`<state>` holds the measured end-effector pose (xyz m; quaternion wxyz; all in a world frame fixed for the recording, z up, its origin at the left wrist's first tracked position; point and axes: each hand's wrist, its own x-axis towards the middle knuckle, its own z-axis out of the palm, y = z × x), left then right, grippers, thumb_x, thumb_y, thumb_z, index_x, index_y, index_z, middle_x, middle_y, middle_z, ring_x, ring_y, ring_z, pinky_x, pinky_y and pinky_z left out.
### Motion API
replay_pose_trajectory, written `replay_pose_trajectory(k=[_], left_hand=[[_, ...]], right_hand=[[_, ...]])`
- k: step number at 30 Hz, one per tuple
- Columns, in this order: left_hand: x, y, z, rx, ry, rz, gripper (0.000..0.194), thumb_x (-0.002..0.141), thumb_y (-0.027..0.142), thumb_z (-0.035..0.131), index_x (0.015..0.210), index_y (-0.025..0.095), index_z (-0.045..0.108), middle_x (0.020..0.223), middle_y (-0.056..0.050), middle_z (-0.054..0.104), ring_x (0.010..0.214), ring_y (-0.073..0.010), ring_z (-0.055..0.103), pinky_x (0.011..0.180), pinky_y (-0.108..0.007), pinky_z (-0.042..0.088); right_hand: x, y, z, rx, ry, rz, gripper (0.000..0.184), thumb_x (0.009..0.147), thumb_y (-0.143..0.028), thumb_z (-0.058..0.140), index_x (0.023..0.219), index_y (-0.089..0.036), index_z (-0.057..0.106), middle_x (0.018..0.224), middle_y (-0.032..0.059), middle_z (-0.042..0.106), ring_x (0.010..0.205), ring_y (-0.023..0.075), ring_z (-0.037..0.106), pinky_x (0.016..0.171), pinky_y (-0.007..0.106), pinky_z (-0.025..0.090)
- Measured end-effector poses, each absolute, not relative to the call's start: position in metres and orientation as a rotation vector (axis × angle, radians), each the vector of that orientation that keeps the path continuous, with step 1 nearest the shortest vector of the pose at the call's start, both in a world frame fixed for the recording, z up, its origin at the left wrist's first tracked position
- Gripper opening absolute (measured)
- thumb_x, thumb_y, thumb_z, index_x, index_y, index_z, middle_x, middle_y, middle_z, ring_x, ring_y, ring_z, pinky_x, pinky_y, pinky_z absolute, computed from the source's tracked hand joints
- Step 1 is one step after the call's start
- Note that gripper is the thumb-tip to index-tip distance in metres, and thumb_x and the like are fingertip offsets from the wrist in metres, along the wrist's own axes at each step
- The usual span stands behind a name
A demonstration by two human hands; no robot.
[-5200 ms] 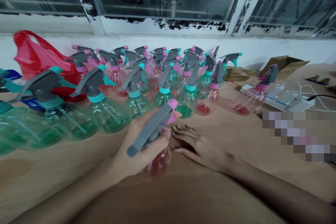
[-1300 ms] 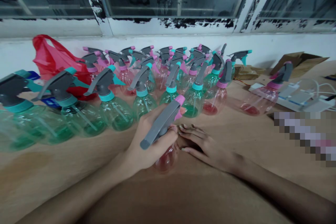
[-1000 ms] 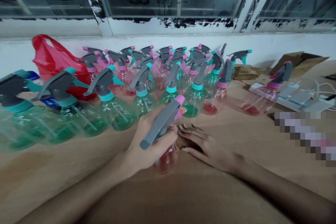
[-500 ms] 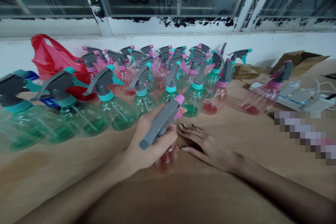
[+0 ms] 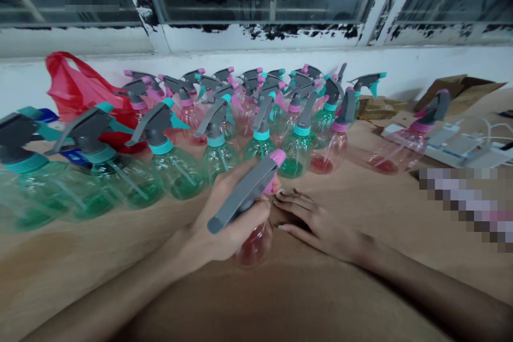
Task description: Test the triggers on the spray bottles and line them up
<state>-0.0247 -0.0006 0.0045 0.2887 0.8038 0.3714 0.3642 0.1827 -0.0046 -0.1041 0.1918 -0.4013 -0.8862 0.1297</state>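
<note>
My left hand (image 5: 218,219) is wrapped round the neck of a spray bottle (image 5: 253,250) with a clear pinkish body and red liquid low inside. The bottle's grey trigger head (image 5: 243,192) rises above my fist, its pink nozzle pointing away to the right. My fingers partly hide the pink trigger and collar. Just right of the bottle, my right hand (image 5: 312,224) rests low at the tabletop with its fingers stretched toward it, holding nothing visible. Beyond my hands stands a green spray bottle (image 5: 296,163) with a teal collar, beside a pink-collared one (image 5: 326,155).
Several green bottles (image 5: 176,173) line the left, with more pink and green ones packed behind. A red plastic bag (image 5: 76,91) is at the back left. On the right are a lone pink bottle (image 5: 401,149), a white power strip (image 5: 441,152) and an opened cardboard box (image 5: 457,93).
The held bottle's trigger head has turned slightly, its nozzle shifting right and its rear end left and down. My right hand has barely moved.
</note>
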Motion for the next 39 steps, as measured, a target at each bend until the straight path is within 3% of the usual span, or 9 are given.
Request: replay_pose_trajectory(k=[13,39], left_hand=[[-0.0218,-0.0024,-0.0009,2.2,0.948,1.02,0.03,0.072,0.013,0.046,0.098,0.026,0.056,0.086,0.001,0.062,0.071,-0.0149,0.06,0.068,-0.027,0.05],[-0.0218,-0.0023,-0.0005,2.186,0.905,1.045,0.031,0.071,0.011,0.046,0.097,0.025,0.057,0.081,0.001,0.059,0.069,-0.0148,0.059,0.065,-0.027,0.049]], right_hand=[[0.1827,-0.0051,-0.1011,-1.118,-2.502,0.376,0.049,0.089,-0.042,0.04,0.132,-0.021,0.037,0.136,0.0073,0.042,0.128,0.0192,0.033,0.107,0.044,0.026],[0.1826,-0.0048,-0.103,-1.101,-2.476,0.365,0.048,0.088,-0.042,0.042,0.132,-0.022,0.037,0.135,0.0071,0.044,0.127,0.0203,0.035,0.106,0.046,0.028]])
